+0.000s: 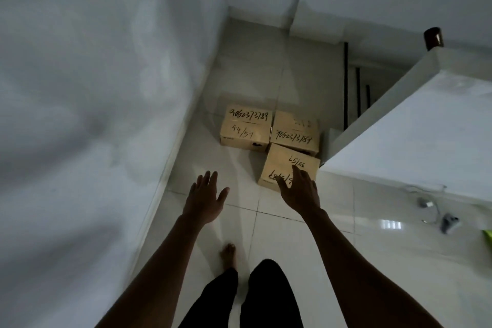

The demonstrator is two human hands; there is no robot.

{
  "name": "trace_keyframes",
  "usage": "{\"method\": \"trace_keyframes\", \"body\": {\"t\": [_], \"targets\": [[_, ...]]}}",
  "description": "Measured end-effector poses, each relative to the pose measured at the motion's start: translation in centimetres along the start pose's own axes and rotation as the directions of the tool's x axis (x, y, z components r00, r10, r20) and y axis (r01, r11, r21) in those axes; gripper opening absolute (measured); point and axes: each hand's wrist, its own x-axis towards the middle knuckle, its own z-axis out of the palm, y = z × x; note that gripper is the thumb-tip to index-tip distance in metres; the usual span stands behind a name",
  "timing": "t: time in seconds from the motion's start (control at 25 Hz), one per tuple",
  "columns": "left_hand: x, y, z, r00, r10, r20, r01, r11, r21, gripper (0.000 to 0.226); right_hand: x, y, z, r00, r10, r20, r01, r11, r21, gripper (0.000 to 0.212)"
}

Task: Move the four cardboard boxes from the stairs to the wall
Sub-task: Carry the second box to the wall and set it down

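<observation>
Cardboard is what matters here — three plain brown boxes sit on the pale tiled floor (239,208), close to the foot of the white stair wall (399,141). The box marked 44/57 (246,128) lies farthest from that wall; a second box (295,132) touches it on the stair side, and the nearest box (286,165) sits just in front of that second one, turned the other way up so its writing reads upside down.

Both hands are empty and spread wide. The right hand (299,189) hovers over the nearest box, perhaps just brushing its top; the left hand (203,196) hangs over bare tile, apart from any box.

I'd judge these boxes stiff, dry and easy to grip, their sealed flat sides inviting a palm on each opposite face or fingers under the bottom edges. Their weight is anyone's guess — nothing bulges or sags.

Only three boxes show; the fourth I cannot find. The steps themselves lie hidden behind the stair wall, and some small grey things on the floor beyond it are too blurred to name.
</observation>
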Motion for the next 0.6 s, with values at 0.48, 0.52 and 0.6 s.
{"method": "trace_keyframes", "body": {"t": [0.48,0.52,0.6], "targets": [[36.2,1.1,-1.0,0.998,-0.054,-0.019,0.052,0.991,-0.127,0.062,35.2,-0.1,5.6,0.986,0.150,0.065,-0.155,0.985,0.079,0.074],[39.5,0.8,-0.1,0.999,-0.039,-0.033,0.034,0.989,-0.144,0.060,38.2,0.4,7.3,0.984,0.160,0.072,-0.166,0.983,0.081,0.074],[45.9,-0.9,2.5,0.999,-0.051,-0.019,0.047,0.985,-0.167,0.058,43.9,1.3,11.1,0.979,0.186,0.087,-0.195,0.976,0.097,0.074]]}}
